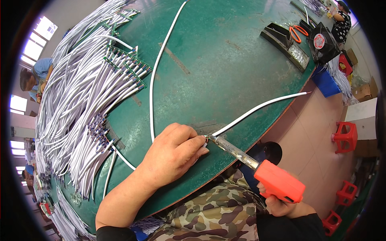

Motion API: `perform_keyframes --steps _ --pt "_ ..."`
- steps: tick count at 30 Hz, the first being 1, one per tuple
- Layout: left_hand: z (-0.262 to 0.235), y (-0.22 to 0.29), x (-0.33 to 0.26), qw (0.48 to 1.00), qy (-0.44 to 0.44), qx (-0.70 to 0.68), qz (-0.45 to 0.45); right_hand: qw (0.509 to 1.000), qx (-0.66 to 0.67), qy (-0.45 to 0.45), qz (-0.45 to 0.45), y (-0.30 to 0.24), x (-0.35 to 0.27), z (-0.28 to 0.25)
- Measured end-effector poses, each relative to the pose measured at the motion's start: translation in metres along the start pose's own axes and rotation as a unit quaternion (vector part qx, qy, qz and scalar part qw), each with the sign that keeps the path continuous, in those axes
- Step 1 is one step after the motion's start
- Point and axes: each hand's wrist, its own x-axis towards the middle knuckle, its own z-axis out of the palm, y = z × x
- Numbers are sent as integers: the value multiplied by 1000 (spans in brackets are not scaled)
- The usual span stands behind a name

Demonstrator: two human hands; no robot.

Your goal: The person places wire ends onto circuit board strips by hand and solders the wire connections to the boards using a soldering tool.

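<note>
My left hand (171,154) is closed in a pinch over the green tabletop. Between its fingertips shows a small part with a green edge, mostly hidden by the fingers. A white cable (257,109) runs from this spot to the right, its far end stripped to a thin tip. My right hand (279,203) grips a soldering gun (280,181) with a red body. Its metal barrel (235,152) reaches to my left fingertips, where the tip meets the small part. Another white cable (152,86) curves down from the far edge and passes behind my left hand.
A big heap of white cables (86,88) with small green circuit boards (126,66) covers the left side. Far right are a black metal holder (285,46), orange-handled scissors (297,33) and a black fan-like box (323,42). Red stools (344,137) stand on the floor; other people sit beyond.
</note>
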Motion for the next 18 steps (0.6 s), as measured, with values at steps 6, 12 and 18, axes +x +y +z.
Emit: perform_keyframes --steps 6,12,18 --pt "1 1 1 1000 0 -1 -3 1000 18 -7 -5 3 -3 0" --pt "1 0 1 1000 2 -3 0 1000 8 3 4 -1 0 2" --pt "1 1 1 1000 7 -4 -1 996 71 29 54 -19 19 -5"
